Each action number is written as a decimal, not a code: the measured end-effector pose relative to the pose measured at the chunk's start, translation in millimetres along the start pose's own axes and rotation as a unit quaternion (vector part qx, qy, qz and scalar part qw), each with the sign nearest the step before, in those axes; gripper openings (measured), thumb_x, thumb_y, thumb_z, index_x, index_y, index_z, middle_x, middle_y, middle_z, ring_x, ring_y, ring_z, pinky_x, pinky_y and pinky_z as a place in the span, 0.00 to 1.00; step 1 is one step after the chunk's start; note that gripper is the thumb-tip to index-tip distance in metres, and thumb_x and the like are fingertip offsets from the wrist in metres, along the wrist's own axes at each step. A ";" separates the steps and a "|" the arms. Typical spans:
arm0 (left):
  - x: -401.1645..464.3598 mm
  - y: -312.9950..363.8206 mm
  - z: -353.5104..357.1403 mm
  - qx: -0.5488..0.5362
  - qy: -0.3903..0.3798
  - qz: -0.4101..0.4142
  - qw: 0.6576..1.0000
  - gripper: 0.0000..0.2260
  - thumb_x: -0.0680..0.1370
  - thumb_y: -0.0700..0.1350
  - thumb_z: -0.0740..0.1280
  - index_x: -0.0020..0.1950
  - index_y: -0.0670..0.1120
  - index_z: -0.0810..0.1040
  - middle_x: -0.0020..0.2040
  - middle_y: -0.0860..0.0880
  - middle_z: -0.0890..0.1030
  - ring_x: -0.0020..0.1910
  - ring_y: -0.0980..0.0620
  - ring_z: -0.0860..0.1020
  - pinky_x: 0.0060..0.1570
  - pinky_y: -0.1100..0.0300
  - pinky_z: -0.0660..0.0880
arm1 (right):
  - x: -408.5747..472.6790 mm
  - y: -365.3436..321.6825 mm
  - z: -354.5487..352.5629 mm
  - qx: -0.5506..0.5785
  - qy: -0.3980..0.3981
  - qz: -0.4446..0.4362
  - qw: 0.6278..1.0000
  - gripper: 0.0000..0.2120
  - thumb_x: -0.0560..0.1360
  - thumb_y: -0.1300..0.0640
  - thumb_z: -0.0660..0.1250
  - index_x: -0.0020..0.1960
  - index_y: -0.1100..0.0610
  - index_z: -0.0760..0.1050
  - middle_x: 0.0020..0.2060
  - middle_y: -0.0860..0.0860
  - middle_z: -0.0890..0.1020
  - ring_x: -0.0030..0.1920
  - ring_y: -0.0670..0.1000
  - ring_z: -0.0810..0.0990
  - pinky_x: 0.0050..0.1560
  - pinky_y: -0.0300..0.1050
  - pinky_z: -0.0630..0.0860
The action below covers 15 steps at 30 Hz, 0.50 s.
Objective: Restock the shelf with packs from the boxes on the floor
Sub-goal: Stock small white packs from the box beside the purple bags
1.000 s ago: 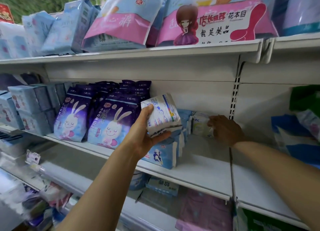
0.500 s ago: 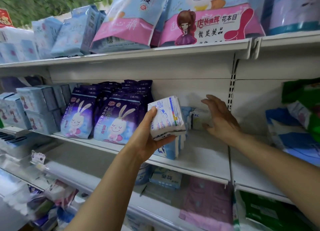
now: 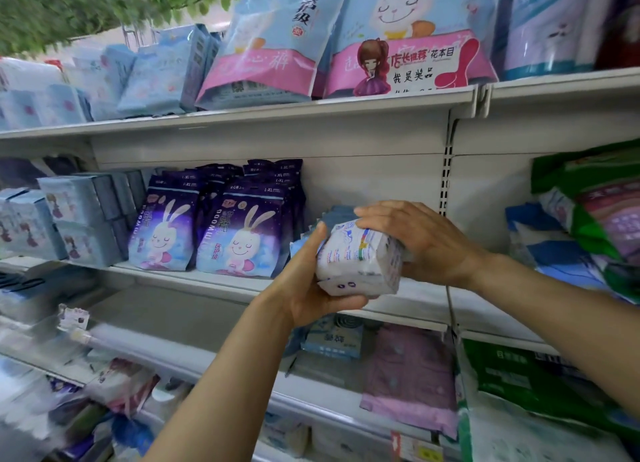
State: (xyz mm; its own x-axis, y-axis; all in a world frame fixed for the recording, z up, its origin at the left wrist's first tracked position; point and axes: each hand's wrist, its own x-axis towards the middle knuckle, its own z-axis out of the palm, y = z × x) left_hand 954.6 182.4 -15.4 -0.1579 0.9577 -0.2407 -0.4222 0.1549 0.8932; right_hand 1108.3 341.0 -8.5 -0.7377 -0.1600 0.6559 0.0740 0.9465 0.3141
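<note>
R hand point(image 3: 427, 243) now on pack point(image 3: 360, 259)

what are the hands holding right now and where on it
A white pack, held in front of the middle shelf. The left hand cups its bottom and left end; the right hand has its grip over the top and right end.
</note>
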 end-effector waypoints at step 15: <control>-14.9 -28.2 -5.2 0.088 -0.006 0.102 0.991 0.28 0.76 0.70 0.55 0.64 0.54 0.78 0.55 0.50 0.83 0.43 0.48 0.84 0.32 0.59 0.77 | -10.6 -27.1 -32.0 0.445 -0.087 0.407 0.793 0.22 0.57 0.42 0.74 0.47 0.52 0.80 0.37 0.45 0.81 0.36 0.43 0.76 0.35 0.41 0.72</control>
State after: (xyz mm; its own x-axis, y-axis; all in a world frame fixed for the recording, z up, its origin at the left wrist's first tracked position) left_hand 964.2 162.4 -38.9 -0.2121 0.9762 -0.0442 -0.2205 -0.0038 0.9754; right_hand 1135.6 308.1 -1.9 -0.7761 0.5732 0.2630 0.1274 0.5508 -0.8248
